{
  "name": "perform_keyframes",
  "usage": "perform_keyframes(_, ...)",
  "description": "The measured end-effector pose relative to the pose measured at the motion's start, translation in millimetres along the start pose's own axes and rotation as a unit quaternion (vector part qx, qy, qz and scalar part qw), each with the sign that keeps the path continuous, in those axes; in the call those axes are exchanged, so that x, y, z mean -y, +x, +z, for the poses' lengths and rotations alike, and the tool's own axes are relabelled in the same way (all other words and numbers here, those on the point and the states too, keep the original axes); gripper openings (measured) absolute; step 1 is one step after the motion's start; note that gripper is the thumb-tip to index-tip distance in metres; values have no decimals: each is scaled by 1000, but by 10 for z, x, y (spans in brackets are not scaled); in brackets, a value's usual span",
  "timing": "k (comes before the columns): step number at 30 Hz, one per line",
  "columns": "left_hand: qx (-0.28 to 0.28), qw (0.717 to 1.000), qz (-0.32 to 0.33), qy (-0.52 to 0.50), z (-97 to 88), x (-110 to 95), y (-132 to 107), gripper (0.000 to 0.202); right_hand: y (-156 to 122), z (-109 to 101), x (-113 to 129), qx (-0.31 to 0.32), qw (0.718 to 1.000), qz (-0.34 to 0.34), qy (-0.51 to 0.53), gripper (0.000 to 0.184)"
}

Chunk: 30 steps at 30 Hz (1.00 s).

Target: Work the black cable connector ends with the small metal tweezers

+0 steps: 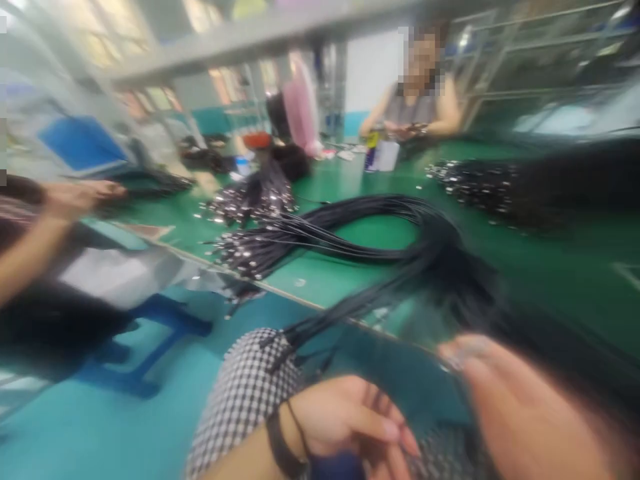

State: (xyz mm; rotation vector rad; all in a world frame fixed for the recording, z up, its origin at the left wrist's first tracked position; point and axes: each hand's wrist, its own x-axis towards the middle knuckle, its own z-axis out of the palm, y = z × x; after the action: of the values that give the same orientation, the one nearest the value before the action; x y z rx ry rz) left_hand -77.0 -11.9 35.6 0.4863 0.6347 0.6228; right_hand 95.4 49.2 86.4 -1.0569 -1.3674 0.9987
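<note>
My left hand (350,420), with a black band on its wrist, is low in the middle above my lap. Its fingers are curled and the thumb lies against them; whatever is in them, if anything, cannot be made out. At the lower right, my right hand (530,407) is smeared by motion near the table edge. Its fingertips look pinched together, with a small shiny spot at them that I cannot name. Beyond both hands, a looped bundle of black cables (370,253) with shiny metal ends lies on the green table (350,180). Some cables hang over the edge toward my checkered trouser leg (245,373).
Another black cable bundle (500,193) lies at the right, and a further one (255,193) at the back left. A person (410,100) sits across the table. At the left are a co-worker's hand (80,197) and a blue stool (155,340).
</note>
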Motion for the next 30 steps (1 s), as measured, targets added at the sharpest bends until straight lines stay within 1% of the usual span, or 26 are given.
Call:
perform_keyframes(1,10,1000,-4,4,5,-49,-39,44,9,9,23,-2,1000,27,-13,16)
perform_keyframes(2,4,1000,2,15,-3,-101,-82,41,15,24,29,-8,997,81,1,18)
perform_keyframes(3,-12,999,12,41,-20,-152,-123,37,16,42,21,-18,994,103,37,18)
perform_keyframes(4,-28,997,16,71,-44,-197,-161,34,11,59,5,-28,992,110,63,18)
perform_keyframes(5,-32,995,10,95,-71,-235,-194,32,1,73,-16,-41,989,108,90,18)
perform_keyframes(7,-25,994,1,110,-126,-286,-248,31,-30,91,-49,-45,988,85,124,17)
perform_keyframes(9,8,996,6,86,-184,-309,-284,31,-63,100,-55,-31,989,60,129,16)
perform_keyframes(11,62,997,43,17,-246,-315,-308,28,-94,111,-33,-19,994,37,98,16)
perform_keyframes(13,103,988,104,-57,-303,-312,-323,24,-124,130,12,-39,998,16,55,16)
perform_keyframes(15,117,974,163,-103,-334,-303,-329,23,-157,160,72,-82,996,3,37,18)
perform_keyframes(16,116,970,184,-110,-334,-297,-326,22,-176,178,105,-98,994,3,45,18)
perform_keyframes(17,111,967,201,-109,-321,-291,-317,22,-196,198,139,-102,993,8,65,17)
perform_keyframes(18,105,965,218,-106,-294,-286,-301,21,-218,219,173,-93,991,13,91,16)
perform_keyframes(21,65,959,261,-85,-134,-278,-216,18,-293,282,260,-14,986,36,163,12)
perform_keyframes(23,27,959,273,-74,11,-282,-152,16,-337,314,296,34,980,55,191,16)
perform_keyframes(26,-38,966,253,-29,208,-293,-109,21,-361,328,313,72,967,75,235,19)
perform_keyframes(28,-71,970,232,8,284,-294,-118,21,-348,320,305,70,962,75,251,16)
perform_keyframes(30,-93,972,216,22,318,-284,-137,21,-326,309,288,61,964,74,248,17)
